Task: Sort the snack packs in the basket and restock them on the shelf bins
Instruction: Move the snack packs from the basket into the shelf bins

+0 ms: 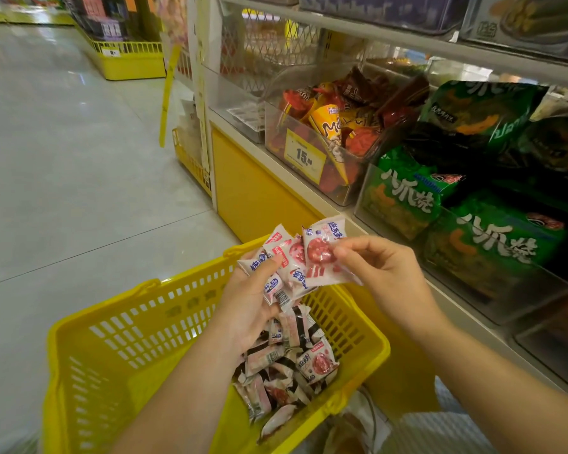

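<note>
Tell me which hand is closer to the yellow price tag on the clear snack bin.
Right. The right hand is below the price tag, on the shelf side, pinching a snack pack. The left hand sits lower and farther left, over the basket.

**Counts in the aisle**

Two hands: left hand, right hand. One yellow shopping basket. About four white-and-pink snack packs are held above it; the loose packs in the basket are too jumbled to count. One price tag reads 15.
</note>
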Tool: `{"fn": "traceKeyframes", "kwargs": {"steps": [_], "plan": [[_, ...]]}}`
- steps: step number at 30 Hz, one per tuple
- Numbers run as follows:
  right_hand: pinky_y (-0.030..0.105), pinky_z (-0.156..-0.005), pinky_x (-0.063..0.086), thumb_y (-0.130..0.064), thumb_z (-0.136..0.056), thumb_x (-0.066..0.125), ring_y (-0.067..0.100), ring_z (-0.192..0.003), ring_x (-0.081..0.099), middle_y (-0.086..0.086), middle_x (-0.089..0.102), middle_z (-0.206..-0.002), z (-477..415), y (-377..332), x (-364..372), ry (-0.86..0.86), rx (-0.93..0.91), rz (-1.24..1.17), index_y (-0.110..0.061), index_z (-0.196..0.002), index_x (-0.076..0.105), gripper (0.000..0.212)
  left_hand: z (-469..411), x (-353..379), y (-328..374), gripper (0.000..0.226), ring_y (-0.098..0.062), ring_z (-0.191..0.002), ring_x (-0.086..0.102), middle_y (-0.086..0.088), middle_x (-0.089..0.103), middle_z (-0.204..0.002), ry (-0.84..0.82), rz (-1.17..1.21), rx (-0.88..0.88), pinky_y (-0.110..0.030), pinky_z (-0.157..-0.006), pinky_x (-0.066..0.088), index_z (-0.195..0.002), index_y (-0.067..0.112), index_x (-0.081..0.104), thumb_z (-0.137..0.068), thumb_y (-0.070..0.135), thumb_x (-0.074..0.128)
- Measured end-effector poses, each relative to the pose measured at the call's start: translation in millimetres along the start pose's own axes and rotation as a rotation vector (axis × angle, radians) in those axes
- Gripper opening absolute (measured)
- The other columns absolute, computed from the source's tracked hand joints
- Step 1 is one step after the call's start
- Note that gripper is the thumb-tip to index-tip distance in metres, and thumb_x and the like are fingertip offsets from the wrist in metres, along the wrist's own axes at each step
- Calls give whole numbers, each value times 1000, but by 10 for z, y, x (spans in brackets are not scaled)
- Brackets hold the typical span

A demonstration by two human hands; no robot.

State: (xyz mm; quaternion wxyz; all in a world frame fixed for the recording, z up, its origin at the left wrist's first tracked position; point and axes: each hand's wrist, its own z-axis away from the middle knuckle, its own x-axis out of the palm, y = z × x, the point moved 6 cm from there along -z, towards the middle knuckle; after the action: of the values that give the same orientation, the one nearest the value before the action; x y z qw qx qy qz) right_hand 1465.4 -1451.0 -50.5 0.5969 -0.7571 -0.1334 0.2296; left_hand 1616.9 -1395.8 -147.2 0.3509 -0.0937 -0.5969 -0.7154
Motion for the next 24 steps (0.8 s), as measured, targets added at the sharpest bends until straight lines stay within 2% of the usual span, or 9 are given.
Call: {"fn": "traceKeyframes", "kwargs": {"steps": [3, 5, 10, 13, 15, 18, 20, 22, 24], "plan": [[21, -57, 55, -23, -74, 70, 17, -62, 63, 2, 59, -58, -6, 72, 17, 38, 21, 25, -18, -87, 65, 15, 21, 58, 29, 13, -24, -86, 72, -7, 75, -95, -55, -51, 30, -50, -82, 55, -86, 31, 70, -79, 21, 66], [18, -52, 53, -13, -77, 71, 15, -61, 62, -5, 48, -57, -16, 107, 7, 37, 47, 37, -16, -91, 59, 19, 34, 88, 62, 13, -24, -87, 72, -7, 75, -96, -90, -83, 54, -48, -79, 56, -78, 37, 72, -74, 25, 67], [25, -57, 57, -11, -66, 78, 15, -82, 73, -2, 59, -111, -44, 212, -16, -49, 252, -91, -27, -120, 45, 66, 35, 86, 99, 15, -20, -88, 72, -3, 75, -95, -147, -146, 72, -41, -71, 57, -79, 42, 72, -71, 30, 69], [28, -69, 58, -10, -72, 75, 21, -89, 72, 6, 70, -109, -20, 214, 60, -196, 272, -59, -18, -117, 53, 50, 14, 85, 73, 16, -23, -91, 72, -5, 74, -99, -124, -173, 64, -49, -82, 55, -83, 40, 70, -73, 28, 71], [27, -73, 58, -16, -76, 72, 20, -90, 72, 2, 73, -103, 27, 241, 120, -212, 276, -59, -20, -116, 55, 44, 3, 92, 48, 17, -24, -90, 72, -6, 74, -99, -97, -182, 70, -51, -86, 54, -87, 39, 67, -84, 22, 68], [26, -70, 57, -18, -83, 65, 20, -90, 72, 5, 73, -103, 90, 350, 208, -192, 383, -223, -21, -121, 52, 40, -4, 101, 25, 19, -24, -90, 72, -6, 74, -99, -49, -157, 83, -51, -85, 54, -104, 33, 62, -90, 21, 64], [28, -69, 57, -19, -89, 62, 20, -89, 72, 6, 73, -103, 115, 400, 220, -195, 475, -220, -22, -122, 51, 35, -2, 108, 7, 37, -25, -92, 72, -6, 73, -103, -52, -140, 69, -52, -82, 56, -119, 26, 55, -84, 28, 67], [35, -76, 57, -22, -89, 63, 21, -90, 72, 7, 73, -104, 105, 435, 162, -175, 520, -154, -22, -123, 52, 35, 10, 140, -22, 51, -26, -93, 71, -6, 72, -107, -118, -114, 26, -48, -75, 57, -124, 28, 51, -76, 32, 68], [36, -80, 56, -25, -88, 63, 20, -89, 71, 6, 74, -101, 85, 463, 97, -129, 550, -143, -18, -124, 53, 38, 27, 171, -57, 53, -23, -94, 71, -4, 71, -111, -168, -134, -5, -43, -70, 57, -125, 36, 48, -76, 29, 68]]}}
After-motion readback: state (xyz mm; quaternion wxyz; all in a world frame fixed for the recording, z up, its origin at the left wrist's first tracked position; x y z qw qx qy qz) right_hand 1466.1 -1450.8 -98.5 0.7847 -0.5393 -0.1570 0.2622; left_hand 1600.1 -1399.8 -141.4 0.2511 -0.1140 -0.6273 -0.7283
